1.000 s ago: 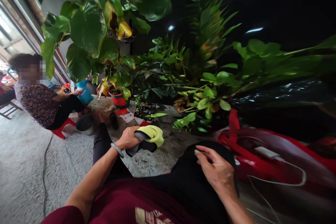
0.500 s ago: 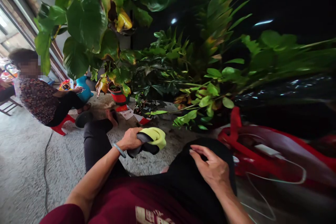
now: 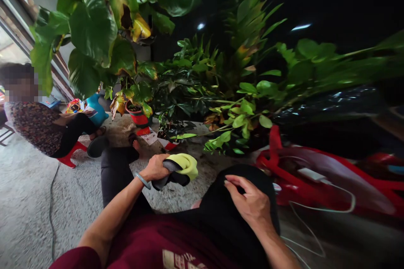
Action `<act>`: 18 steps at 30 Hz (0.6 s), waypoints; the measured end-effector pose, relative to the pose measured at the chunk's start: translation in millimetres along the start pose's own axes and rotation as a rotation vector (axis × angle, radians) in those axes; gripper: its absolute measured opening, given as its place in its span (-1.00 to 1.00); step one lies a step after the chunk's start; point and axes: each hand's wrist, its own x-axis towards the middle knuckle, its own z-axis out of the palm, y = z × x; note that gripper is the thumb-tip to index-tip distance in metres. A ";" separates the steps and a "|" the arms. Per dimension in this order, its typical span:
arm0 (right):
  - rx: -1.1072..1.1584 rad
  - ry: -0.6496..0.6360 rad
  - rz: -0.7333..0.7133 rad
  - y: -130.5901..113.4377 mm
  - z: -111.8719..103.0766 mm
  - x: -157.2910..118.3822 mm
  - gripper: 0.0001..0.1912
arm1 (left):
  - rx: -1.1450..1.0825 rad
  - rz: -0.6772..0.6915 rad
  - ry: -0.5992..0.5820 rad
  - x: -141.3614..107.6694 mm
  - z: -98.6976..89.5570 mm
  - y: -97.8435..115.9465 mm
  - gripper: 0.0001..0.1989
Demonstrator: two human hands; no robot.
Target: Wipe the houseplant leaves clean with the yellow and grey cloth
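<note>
My left hand (image 3: pixel 155 168), with a pale bracelet at the wrist, grips a bunched yellow-green, grey and black cloth item (image 3: pixel 184 165) above the floor between my knees. The item's yellow part points to the right, away from the fingers. Over my right thigh is my right hand (image 3: pixel 248 199), its thumb and index finger curved toward each other. The fingertips look close together, and whether anything small is between them is too fine to tell.
Potted plants (image 3: pixel 137 115) with large leaves stand ahead. At the right is a red plastic object (image 3: pixel 273 155) with a white adapter (image 3: pixel 312 175) and cable. A person (image 3: pixel 34 126) sits on a red stool (image 3: pixel 74 154) at the left. A dark cable (image 3: pixel 52 214) crosses the floor.
The view has turned slightly to the right, so the plants and red object appear further left. My left hand still holds the cloth item, and both hands keep nearly the same pose.
</note>
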 end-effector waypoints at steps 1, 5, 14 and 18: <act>-0.001 0.004 -0.002 0.1 0.7 0.4 -0.63 | 0.002 0.003 -0.002 1.9 -0.2 0.0 -0.70; -0.008 -0.006 -0.013 1.0 3.3 2.6 -0.64 | -0.009 0.021 -0.001 8.2 -0.5 0.3 -0.69; -0.033 -0.011 -0.013 3.0 4.3 3.9 -0.65 | -0.024 0.023 -0.019 21.5 2.6 -1.0 -0.67; -0.031 0.006 -0.017 5.4 4.6 5.0 -0.66 | -0.015 0.007 -0.034 27.4 5.1 -0.7 -0.68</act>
